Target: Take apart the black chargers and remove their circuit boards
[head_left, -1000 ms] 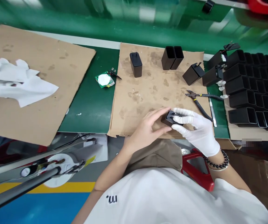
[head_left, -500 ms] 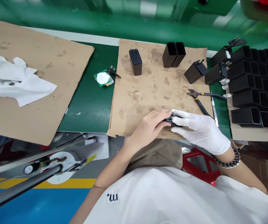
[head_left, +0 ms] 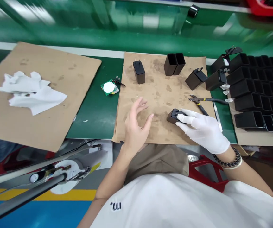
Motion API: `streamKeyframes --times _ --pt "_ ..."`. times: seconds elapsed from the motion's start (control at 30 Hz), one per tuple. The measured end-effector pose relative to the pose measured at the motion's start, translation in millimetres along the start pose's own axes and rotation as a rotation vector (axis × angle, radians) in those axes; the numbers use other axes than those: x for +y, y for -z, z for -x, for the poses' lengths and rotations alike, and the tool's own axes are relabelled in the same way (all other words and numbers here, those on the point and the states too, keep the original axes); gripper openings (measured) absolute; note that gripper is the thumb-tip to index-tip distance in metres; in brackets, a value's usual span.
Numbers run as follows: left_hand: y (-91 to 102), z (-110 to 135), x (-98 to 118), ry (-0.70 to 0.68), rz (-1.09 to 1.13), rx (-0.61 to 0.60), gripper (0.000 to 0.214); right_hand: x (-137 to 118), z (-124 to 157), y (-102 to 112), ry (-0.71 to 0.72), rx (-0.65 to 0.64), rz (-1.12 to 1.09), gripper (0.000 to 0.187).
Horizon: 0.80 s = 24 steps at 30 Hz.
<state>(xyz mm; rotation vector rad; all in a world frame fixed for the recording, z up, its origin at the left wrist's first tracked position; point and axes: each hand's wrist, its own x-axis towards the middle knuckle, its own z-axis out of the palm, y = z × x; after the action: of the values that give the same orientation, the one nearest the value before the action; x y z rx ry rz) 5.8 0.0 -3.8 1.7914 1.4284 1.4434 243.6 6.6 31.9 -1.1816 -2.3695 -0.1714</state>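
My right hand (head_left: pixel 204 129), in a white glove, presses its fingers over a small black charger part (head_left: pixel 173 115) lying on the stained cardboard sheet (head_left: pixel 150 95). My bare left hand (head_left: pixel 135 126) hovers open above the cardboard, left of that part, fingers spread and touching nothing. A finished black plug adapter (head_left: pixel 138 72) stands upright farther back. Two empty black housings (head_left: pixel 174 64) stand side by side behind it, and another adapter (head_left: pixel 195 79) lies tilted to their right.
Cutting pliers (head_left: pixel 201 102) lie right of the gloved hand. Rows of empty black housings (head_left: pixel 257 91) fill the right side. A small green circuit board (head_left: pixel 109 87) rests on the green mat. White cloth (head_left: pixel 30 91) lies on a second cardboard sheet at left.
My left hand let go of the black part and drew away to the left, opening its fingers. My right hand stays on the part. The camera view tilted slightly.
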Motion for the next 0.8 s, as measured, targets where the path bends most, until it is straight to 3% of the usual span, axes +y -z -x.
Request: streamKeyframes --times 0.13,0.27,0.33,0.47,0.53,0.67,0.8 --pt "-0.2 3 -7 0.010 -0.013 0.012 0.047 -2 -1 4 -0.049 0.062 0.108 0.014" --pt "-1.4 2 -4 0.053 -0.024 -0.004 0.040 3 3 -6 -0.079 -0.099 0.012 0.020" --pt "-4.8 1 1 0.029 -0.025 -0.039 0.036 7 4 -9 -0.196 -0.133 -0.180 0.020" --pt "-15.8 0 4 -0.007 0.082 -0.141 0.033 14 3 -14 -0.409 -0.009 -0.581 0.022" --pt "-20.0 1 1 0.065 0.175 -0.157 0.033 14 1 -16 -0.455 0.018 -0.685 0.029" --pt "-20.8 2 -6 0.260 0.317 -0.156 0.030 7 -6 -13 -0.589 -0.045 -1.076 0.041" --pt "-19.3 2 -6 0.292 0.339 -0.153 0.029 4 -10 -3 -0.612 -0.044 -1.179 0.039"
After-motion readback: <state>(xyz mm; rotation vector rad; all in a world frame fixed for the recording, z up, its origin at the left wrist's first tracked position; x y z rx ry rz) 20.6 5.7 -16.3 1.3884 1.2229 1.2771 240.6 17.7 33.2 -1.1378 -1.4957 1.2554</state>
